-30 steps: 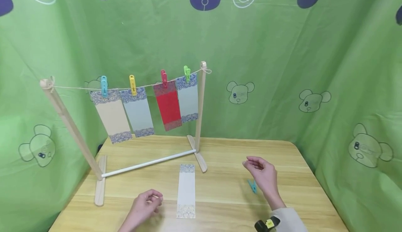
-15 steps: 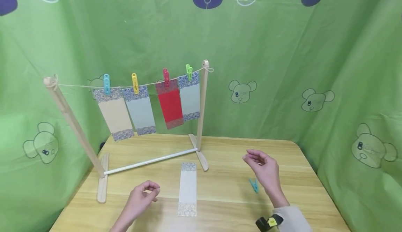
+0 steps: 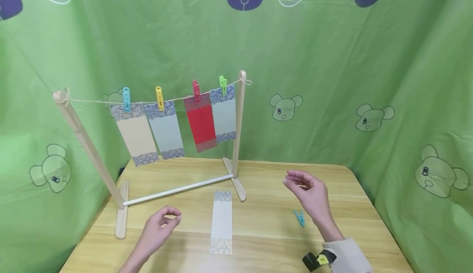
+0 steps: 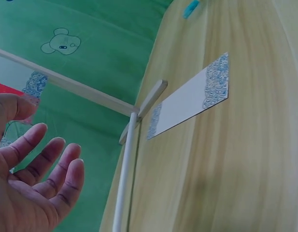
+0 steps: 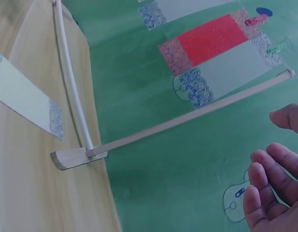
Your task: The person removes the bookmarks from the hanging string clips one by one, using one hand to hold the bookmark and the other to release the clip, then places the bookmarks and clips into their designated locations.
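Observation:
My left hand (image 3: 157, 228) hovers above the table left of a white card (image 3: 221, 223) with lace-patterned ends, its fingers loosely curved around nothing. On the right, my right hand (image 3: 310, 193) is raised over the table, also holding nothing, with thumb and fingers apart in the right wrist view. Below and left of that wrist lies a blue clothespin (image 3: 300, 218). On the string hang a cream card (image 3: 135, 137) under a blue clothespin (image 3: 127, 99), a light blue card (image 3: 165, 131) under a yellow one, a red card (image 3: 200, 124) under a red one, and another light blue card (image 3: 224, 115) under a green one.
The string runs between two wooden posts (image 3: 88, 150) on flat feet (image 3: 121, 219), joined low down by a white rod (image 3: 177, 190). A green curtain (image 3: 318, 59) surrounds the wooden table (image 3: 266, 240) at the back and sides.
My left hand has moved left and slightly up, away from the white card. My right hand has risen a little. The view has shifted slightly; cards and clothespins stay in place.

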`<control>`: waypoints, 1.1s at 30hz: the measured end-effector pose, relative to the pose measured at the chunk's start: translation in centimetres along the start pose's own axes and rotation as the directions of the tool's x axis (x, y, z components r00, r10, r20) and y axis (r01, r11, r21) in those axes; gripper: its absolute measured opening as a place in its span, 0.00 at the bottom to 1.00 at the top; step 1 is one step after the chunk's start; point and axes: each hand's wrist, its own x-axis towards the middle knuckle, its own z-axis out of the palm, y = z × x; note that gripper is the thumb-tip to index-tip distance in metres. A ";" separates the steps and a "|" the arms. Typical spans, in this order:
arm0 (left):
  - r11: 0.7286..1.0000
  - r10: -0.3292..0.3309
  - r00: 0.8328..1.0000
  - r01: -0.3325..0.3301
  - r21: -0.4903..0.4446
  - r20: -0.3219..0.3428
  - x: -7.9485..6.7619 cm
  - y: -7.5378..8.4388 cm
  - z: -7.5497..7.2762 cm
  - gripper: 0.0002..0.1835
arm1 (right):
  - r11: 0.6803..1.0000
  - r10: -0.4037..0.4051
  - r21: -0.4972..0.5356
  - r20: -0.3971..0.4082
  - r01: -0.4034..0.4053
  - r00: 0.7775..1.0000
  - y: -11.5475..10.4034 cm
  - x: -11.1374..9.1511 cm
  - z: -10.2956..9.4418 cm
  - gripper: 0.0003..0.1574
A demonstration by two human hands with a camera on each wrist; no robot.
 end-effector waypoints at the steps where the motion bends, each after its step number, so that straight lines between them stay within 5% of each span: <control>1: 1.000 0.003 1.000 -0.003 -0.004 -0.004 0.0 0.1 -0.1 0.05 | 1.000 0.000 -0.002 0.001 0.000 1.000 -0.2 0.0 0.0 0.20; 22: 0.983 0.152 0.984 -0.161 -0.090 -0.093 0.3 1.8 -1.6 0.09 | 0.996 -0.034 0.082 0.100 0.026 0.994 -5.5 1.1 1.9 0.22; 33: 0.976 0.164 0.970 -0.187 -0.116 -0.181 0.4 2.6 -3.0 0.10 | 0.987 -0.084 0.148 0.154 0.061 0.985 -8.2 2.6 3.1 0.22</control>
